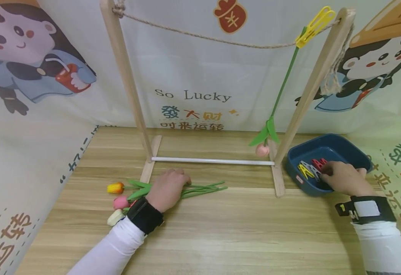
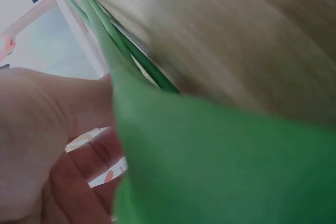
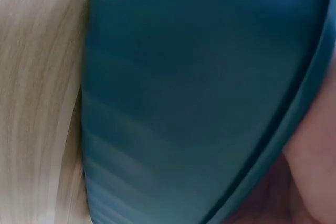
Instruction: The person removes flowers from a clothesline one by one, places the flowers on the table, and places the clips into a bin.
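Over a bunch of artificial tulips on the table, my left hand (image 1: 168,190) holds green stems (image 1: 204,189) between thumb and curled fingers. To its left lie the orange-yellow tulip (image 1: 115,187), a pink tulip (image 1: 120,202) and a white tulip (image 1: 115,217). A green leaf (image 2: 210,156) fills much of the left wrist view. My right hand (image 1: 346,178) reaches into a dark blue basin (image 1: 331,139), its fingertips at several clothespins: yellow (image 1: 305,170), grey (image 1: 313,170) and red (image 1: 319,163). In the right wrist view, the basin's wall (image 3: 194,87) hides the fingertips.
A wooden frame (image 1: 128,76) with a white crossbar (image 1: 214,160) stands behind the hands. From its rope (image 1: 200,35) a yellow clothespin (image 1: 315,26) hangs a pale pink tulip (image 1: 262,149) upside down at the right. Printed cloth (image 1: 193,68) backs the table.
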### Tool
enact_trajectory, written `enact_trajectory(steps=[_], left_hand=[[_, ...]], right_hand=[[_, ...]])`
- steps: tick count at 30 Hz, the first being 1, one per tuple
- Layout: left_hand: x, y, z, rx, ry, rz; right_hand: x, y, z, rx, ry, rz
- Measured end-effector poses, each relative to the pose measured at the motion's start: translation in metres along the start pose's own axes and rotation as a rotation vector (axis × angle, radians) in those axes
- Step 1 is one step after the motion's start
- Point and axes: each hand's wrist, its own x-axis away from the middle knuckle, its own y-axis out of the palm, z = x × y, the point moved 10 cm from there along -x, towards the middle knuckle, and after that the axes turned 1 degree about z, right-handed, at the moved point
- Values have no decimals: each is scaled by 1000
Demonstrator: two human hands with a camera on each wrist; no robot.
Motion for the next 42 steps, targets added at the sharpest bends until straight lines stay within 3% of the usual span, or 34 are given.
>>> enact_trajectory(steps=[9, 15, 26, 30, 35, 38, 42], left_hand=[[-5, -9, 3, -8, -22, -8], [-18, -35, 14, 23, 5, 80], [-56, -108, 50, 284, 26, 285], [-72, -133, 68, 375, 73, 381], [-91, -157, 91, 530, 126, 467], [-102, -168, 102, 619, 154, 506], [-118, -178, 113, 733, 160, 533]], right_hand=[[11, -33, -13, 19, -44, 79], [23, -82, -39, 50, -44, 186], [57, -192, -119, 202, -95, 482], [69, -229, -152, 217, -188, 598], [86, -271, -192, 160, -357, 765], [91, -289, -213, 163, -423, 808], [84, -304, -241, 224, -487, 788]])
